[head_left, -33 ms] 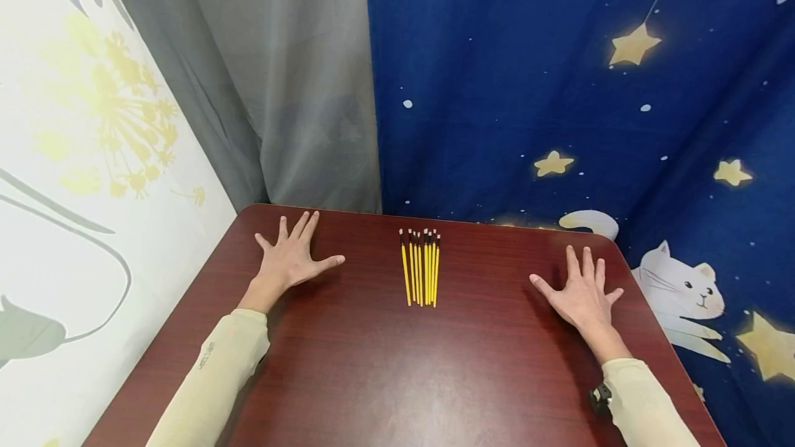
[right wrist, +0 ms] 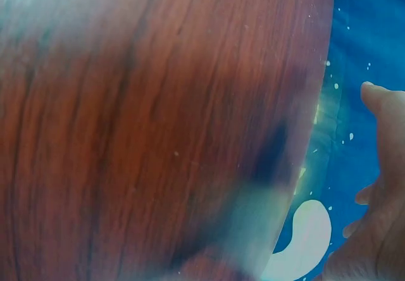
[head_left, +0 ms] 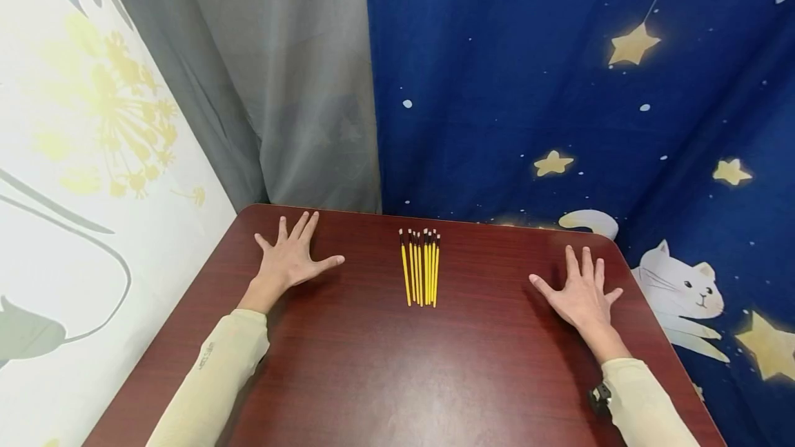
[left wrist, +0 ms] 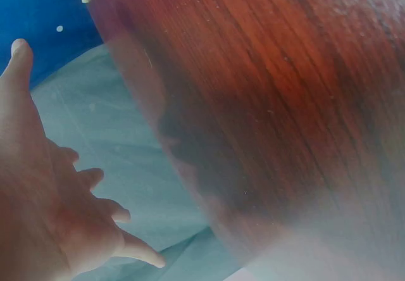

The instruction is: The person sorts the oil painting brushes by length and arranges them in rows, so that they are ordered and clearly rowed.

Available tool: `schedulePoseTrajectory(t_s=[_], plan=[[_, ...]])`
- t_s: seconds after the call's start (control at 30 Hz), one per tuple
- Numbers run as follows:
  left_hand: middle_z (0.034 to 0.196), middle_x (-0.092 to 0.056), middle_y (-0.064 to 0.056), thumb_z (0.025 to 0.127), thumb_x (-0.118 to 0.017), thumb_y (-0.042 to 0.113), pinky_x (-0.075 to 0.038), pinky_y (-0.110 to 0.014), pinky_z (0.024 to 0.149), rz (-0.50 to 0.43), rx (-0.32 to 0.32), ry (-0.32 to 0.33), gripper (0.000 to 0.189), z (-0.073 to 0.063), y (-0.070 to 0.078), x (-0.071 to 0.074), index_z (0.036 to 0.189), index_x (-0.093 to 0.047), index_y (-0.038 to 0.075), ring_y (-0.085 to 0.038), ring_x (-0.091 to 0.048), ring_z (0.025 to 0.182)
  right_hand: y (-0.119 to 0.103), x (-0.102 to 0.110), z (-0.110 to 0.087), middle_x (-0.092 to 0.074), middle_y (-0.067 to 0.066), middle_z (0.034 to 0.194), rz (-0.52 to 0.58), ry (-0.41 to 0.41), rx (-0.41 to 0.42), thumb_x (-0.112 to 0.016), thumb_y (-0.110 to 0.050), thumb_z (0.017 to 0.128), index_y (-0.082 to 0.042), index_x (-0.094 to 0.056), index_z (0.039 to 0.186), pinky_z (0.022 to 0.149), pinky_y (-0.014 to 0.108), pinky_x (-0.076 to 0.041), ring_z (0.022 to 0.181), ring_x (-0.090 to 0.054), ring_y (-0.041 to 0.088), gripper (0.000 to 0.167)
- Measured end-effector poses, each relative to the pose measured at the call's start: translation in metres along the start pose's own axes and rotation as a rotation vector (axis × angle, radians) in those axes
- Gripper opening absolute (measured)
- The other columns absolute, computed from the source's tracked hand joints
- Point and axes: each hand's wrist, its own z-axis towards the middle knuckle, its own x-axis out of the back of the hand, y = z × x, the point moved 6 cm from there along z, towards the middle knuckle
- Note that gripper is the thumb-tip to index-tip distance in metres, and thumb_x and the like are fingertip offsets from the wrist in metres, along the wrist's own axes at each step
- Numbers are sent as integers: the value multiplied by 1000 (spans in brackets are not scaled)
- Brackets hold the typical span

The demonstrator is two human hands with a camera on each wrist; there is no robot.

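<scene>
Several thin paintbrushes (head_left: 419,271) with yellow handles, black necks and pale tips lie side by side at the far middle of the dark red wooden table (head_left: 373,364). Their tips point to the far edge. To their left, my left hand (head_left: 288,259) is held with fingers spread and holds nothing. On the other side, my right hand (head_left: 582,295) is spread the same way, also holding nothing. Both wrist views show the left hand (left wrist: 50,192) and the right hand (right wrist: 380,211) over the table's edge, with shadows on the wood; no brush appears there.
Behind the table hang a grey curtain (head_left: 310,88) and a blue curtain (head_left: 484,88) printed with stars and a white cat. A white patterned surface (head_left: 81,261) stands along the left. A dark device (head_left: 600,399) is at the right cuff.
</scene>
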Motion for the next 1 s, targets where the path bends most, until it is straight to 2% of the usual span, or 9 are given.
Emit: schedulePoseTrajectory(t_s=[0.23,0.43,0.8,1.0], plan=[[181,-8,-4,73,-39,106,9,-94,104,-1,-1,-5,129,-1,0,-2,170,5,34,-53,-1,163,-2,0,-1,3,25,177,3,8,3,-56,-84,89,-12,-9,171,102,97,-1,161,7,55,119],[181,-8,-3,72,-37,107,9,-94,105,-9,-3,-3,128,1,2,-4,170,5,35,-51,-3,164,-8,-3,-1,2,25,177,8,2,10,-55,-84,89,-14,-5,171,104,96,-2,162,6,54,119],[180,-12,-1,73,-36,106,8,-92,107,-27,-31,6,127,2,18,-4,170,3,34,-50,-7,164,-23,-6,-6,0,23,177,22,-1,30,-58,-82,90,-14,-9,171,107,94,-3,163,3,52,117],[180,-14,-1,73,-35,106,4,-93,107,-35,-38,13,127,4,24,-4,170,3,35,-49,-12,163,-33,-8,-7,-2,24,177,45,-4,80,-60,-78,91,-11,-14,170,111,90,-5,164,0,50,113]])
